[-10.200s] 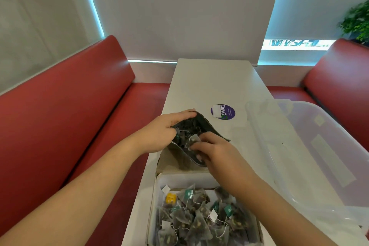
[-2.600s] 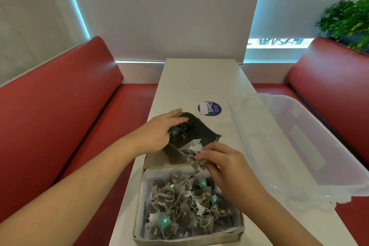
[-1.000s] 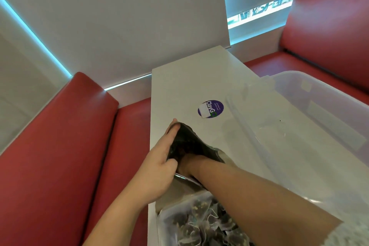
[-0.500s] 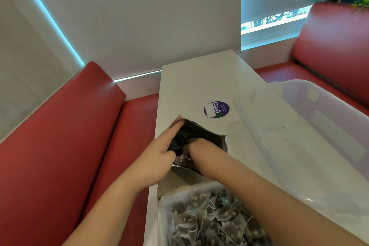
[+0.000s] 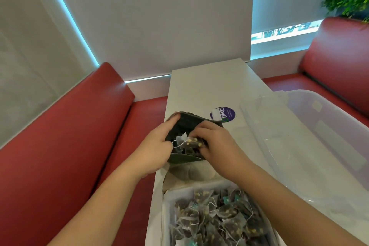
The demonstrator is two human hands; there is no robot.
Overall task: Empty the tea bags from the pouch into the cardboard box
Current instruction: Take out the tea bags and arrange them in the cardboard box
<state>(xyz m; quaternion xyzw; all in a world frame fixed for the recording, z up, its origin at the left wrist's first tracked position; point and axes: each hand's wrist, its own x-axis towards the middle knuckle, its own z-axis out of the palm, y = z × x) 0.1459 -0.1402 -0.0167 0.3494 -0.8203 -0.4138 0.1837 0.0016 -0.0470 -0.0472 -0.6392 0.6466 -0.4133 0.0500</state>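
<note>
Clear plastic tub (image 5: 319, 146) on the right of the bench (image 5: 209, 86), purple sticker (image 5: 224, 115) beyond, left hand (image 5: 157, 151) fingers clamped on dark pouch (image 5: 189, 124) just behind cardboard box (image 5: 187, 174), right hand (image 5: 216, 146) fingers pinching tea bags (image 5: 191, 145) at its mouth, box heaped with more.

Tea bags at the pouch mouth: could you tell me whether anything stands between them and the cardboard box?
Nothing visible does: the right hand pinches the tea bags at the open pouch, and the cardboard box lies open beside it.

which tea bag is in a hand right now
The tea bag at the mouth of the dark pouch, pinched by the right hand. The other tea bags lie loose in the cardboard box.
</note>
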